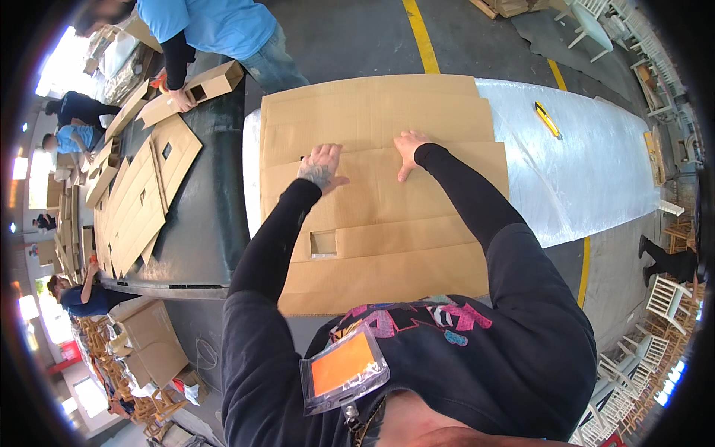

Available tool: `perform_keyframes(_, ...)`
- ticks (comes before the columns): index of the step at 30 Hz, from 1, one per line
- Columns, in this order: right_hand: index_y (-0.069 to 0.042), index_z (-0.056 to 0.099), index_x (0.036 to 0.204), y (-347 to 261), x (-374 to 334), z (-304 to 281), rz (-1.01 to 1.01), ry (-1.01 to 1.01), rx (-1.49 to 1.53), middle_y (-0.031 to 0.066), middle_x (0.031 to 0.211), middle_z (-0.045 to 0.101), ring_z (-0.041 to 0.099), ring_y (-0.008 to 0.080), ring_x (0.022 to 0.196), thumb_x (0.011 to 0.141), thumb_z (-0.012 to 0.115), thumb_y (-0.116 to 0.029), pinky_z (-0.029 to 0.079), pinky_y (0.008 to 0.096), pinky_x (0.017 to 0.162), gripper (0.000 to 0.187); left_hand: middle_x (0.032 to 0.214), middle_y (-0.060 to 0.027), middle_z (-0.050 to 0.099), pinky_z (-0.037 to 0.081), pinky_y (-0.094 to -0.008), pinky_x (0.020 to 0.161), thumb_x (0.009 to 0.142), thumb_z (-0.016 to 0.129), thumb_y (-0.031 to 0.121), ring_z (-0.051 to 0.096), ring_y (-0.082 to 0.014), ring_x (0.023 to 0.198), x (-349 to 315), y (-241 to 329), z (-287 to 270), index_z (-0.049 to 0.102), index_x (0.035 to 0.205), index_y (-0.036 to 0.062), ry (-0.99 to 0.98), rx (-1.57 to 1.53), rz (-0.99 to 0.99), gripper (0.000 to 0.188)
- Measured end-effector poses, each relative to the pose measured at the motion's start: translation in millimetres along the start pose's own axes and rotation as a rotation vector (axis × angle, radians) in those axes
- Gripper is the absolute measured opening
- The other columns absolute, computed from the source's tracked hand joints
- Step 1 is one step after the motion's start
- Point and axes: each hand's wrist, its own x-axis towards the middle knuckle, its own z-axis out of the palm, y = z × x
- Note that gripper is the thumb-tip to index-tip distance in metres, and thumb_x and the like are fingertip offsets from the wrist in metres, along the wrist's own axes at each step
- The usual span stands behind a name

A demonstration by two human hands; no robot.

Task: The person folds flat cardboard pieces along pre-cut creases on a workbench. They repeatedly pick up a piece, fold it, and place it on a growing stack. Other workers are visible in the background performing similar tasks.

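Note:
A large flat cardboard sheet (402, 276) lies in front of me, creased across its width, with a square cut-out near its lower left. My left hand (322, 165) rests on its left half, fingers spread and holding nothing. To the right, my right hand (410, 151) presses on the same sheet near a crease, its fingers apart and the thumb pointing toward me. Under the cardboard and out to the right spreads a table wrapped in shiny clear plastic film (588, 179). A yellow utility knife (547, 120) lies on that film, away from both hands.
At the left, a dark-topped table (201, 216) bears flat cardboard pieces (138, 201). A co-worker in a light blue shirt (212, 26) handles a folded cardboard box (212, 86) there. White chairs (666, 305) stand along the right. A big carton (153, 346) sits at the lower left.

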Motion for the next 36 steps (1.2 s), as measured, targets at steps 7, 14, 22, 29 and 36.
perform_keyframes(7,0.000,0.062,0.106,26.6,-5.7,5.3,-0.074,-0.032,0.124,0.0173,0.116,0.063,0.059,0.0353,0.113,0.051,0.094,-0.047,0.050,0.0445,0.092,0.080,0.123,-0.0204,0.061,0.041,-0.0504,0.102,0.062,0.088,0.045,0.056,-0.0383,0.121,52.8,-22.2,20.4,0.048,0.126,0.0011,-0.476,-0.032,-0.060,0.088)
perform_keyframes(14,-0.004,0.060,0.102,-3.4,-33.7,-6.1,0.053,-0.001,0.130,0.0120,0.102,0.069,0.066,0.0306,0.101,0.057,0.093,-0.037,0.052,0.0445,0.082,0.065,0.111,-0.0163,0.063,0.043,-0.0454,0.097,0.059,0.089,0.042,0.060,-0.0357,0.111,33.8,-10.5,32.2,0.053,0.115,0.0033,-0.384,0.115,-0.198,0.077)
perform_keyframes(22,-0.014,0.055,0.090,-15.2,-80.4,89.3,-0.077,0.981,-0.075,0.0018,0.081,0.057,0.058,0.0228,0.082,0.073,0.073,-0.020,0.042,0.0385,0.073,0.025,0.092,-0.0061,0.056,0.037,-0.0452,0.082,0.078,0.067,0.028,0.055,-0.0238,0.092,-26.5,16.3,100.6,0.057,0.093,0.0122,0.367,0.370,-0.137,0.024)
perform_keyframes(29,-0.007,0.061,0.101,-31.0,-70.3,20.2,-0.067,0.480,0.050,0.0131,0.093,0.069,0.065,0.0340,0.093,0.078,0.078,-0.038,0.050,0.0475,0.079,0.042,0.115,-0.0080,0.060,0.040,-0.0487,0.092,0.086,0.063,0.029,0.055,-0.0256,0.117,-30.2,3.8,49.3,0.057,0.117,0.0128,0.214,0.335,-0.223,0.036)
perform_keyframes(36,0.000,0.065,0.090,-0.6,-25.0,-91.2,-0.195,0.525,0.263,0.0209,0.084,0.068,0.067,0.0347,0.079,0.083,0.074,-0.037,0.050,0.0424,0.070,0.038,0.144,-0.0162,0.044,0.028,-0.0547,0.113,0.075,0.078,0.034,0.035,-0.0350,0.139,-152.8,-47.2,-53.2,0.039,0.143,0.0057,0.764,-0.076,-0.496,0.084)
